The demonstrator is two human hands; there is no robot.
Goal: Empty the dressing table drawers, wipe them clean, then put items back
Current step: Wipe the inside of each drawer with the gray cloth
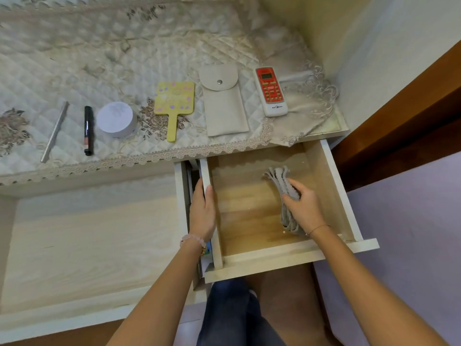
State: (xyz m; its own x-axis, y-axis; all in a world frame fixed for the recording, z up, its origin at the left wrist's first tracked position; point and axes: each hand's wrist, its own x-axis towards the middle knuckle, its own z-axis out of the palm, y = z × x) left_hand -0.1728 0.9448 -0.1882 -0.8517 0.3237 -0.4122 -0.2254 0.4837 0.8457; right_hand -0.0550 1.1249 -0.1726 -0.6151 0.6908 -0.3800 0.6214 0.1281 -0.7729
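Six loose things lie in a row on the desk (99, 58), from 9 o'clock round to 1 o'clock:
- one metal bar (55, 132)
- one black tube (88, 129)
- one round white tin (116, 119)
- one yellow hand mirror (174, 101)
- one beige pouch (224, 106)
- one remote control (271, 91)

At 5 o'clock there is one open drawer (274, 258) holding one grey cloth (279, 176).

There are two hands, the left hand (202, 211) and the right hand (303, 206). They wear one bead bracelet (193, 242) and one thin chain bracelet (318, 228).

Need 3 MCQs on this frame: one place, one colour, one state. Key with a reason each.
1. Where is the grey cloth? A tabletop B in the drawer C floor
2. Colour of the hand mirror? A yellow B red C black
3. What does the left hand do? A hangs idle B holds a remote C grips the drawer wall
Key: 1B, the right hand holds it inside the drawer; 2A, yellow body and handle; 3C, it clasps the left wall.
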